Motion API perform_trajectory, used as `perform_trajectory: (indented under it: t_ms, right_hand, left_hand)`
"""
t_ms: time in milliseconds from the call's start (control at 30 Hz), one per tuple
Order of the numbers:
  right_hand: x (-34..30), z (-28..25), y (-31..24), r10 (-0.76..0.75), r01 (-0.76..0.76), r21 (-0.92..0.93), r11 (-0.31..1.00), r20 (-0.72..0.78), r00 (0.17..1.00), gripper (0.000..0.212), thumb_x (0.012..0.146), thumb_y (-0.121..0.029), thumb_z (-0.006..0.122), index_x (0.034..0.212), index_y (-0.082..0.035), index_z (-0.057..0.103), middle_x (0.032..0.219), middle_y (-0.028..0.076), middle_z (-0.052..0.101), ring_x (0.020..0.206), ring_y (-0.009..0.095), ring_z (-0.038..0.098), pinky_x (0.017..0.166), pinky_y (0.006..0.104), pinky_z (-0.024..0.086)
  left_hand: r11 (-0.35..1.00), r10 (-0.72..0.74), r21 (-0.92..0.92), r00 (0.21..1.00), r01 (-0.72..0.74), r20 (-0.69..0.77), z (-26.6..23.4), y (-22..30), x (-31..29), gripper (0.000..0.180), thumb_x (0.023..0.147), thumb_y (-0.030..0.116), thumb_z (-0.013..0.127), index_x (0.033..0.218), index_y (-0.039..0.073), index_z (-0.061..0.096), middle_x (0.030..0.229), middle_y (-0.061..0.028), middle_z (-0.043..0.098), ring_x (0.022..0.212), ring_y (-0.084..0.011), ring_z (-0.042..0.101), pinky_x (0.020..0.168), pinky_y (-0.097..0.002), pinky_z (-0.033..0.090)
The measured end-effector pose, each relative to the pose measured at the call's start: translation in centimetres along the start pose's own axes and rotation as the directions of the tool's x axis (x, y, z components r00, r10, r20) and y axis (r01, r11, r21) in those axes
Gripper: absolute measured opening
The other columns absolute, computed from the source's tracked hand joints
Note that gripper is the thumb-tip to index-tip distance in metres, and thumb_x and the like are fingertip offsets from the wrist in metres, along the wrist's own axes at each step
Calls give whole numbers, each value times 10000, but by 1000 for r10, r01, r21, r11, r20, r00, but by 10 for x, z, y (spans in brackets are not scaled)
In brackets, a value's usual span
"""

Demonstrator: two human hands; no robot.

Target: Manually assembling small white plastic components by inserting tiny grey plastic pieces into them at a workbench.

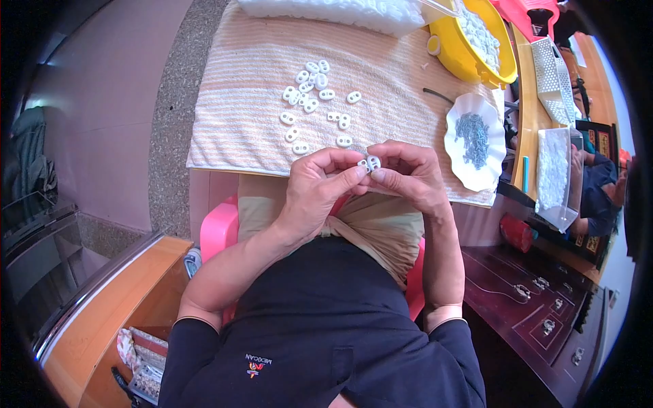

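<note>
My left hand (320,190) and my right hand (408,173) meet over my lap at the near edge of a striped towel (238,102). Together their fingertips pinch a small white oval piece (371,163) with holes in it. Several more white pieces (316,98) like it lie scattered on the towel just beyond my hands. A white scalloped dish (459,160) holding small grey metal bits (474,139) rests on the towel to the right of my right hand.
A yellow bowl (469,61) with white pieces stands at the far right, a bag of white pieces (340,10) at the far edge. A pink stool (218,234) is under me. A dark wooden cabinet (537,306) stands at right, a wooden surface (109,319) at lower left.
</note>
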State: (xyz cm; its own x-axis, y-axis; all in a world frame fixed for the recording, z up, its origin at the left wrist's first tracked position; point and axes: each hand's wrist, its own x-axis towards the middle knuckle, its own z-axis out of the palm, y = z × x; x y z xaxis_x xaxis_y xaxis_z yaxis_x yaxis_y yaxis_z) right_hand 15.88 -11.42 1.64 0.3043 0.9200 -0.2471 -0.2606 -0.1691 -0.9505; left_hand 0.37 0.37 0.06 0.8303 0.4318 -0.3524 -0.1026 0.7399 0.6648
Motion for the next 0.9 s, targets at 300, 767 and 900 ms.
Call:
perform_trajectory:
  t_ms: [300, 767, 900]
  right_hand:
    - [-1, 7, -6, 40, -39, 90, 995, -11, 999, 280, 869, 11, 645, 1141, 59, 602, 940, 106, 688, 844, 164, 684, 766, 264, 556]
    - [-1, 6, -5, 5, -5, 102, 995, 4, 1000, 265, 864, 23, 640, 1124, 67, 610, 953, 102, 670, 839, 171, 684, 763, 269, 558]
    - [-2, 5, -3, -4, 3, 110, 994, 10, 1000, 300, 847, 30, 650, 1142, 56, 605, 999, 111, 631, 880, 189, 674, 772, 265, 571]
  left_hand:
    - [1000, 13, -14, 1000, -13, 28, -1, -2, 0, 172, 883, 55, 652, 1029, -33, 631, 894, -87, 670, 762, -107, 639, 706, -232, 546]
    - [997, -61, -56, 998, 62, 30, 1, 3, -1, 176, 881, 52, 652, 1031, -36, 625, 897, -99, 671, 779, -118, 646, 713, -241, 553]
    - [989, -79, -119, 995, 85, 55, -1, 3, -1, 167, 879, 47, 656, 1027, -23, 625, 899, -96, 670, 789, -126, 651, 719, -240, 559]
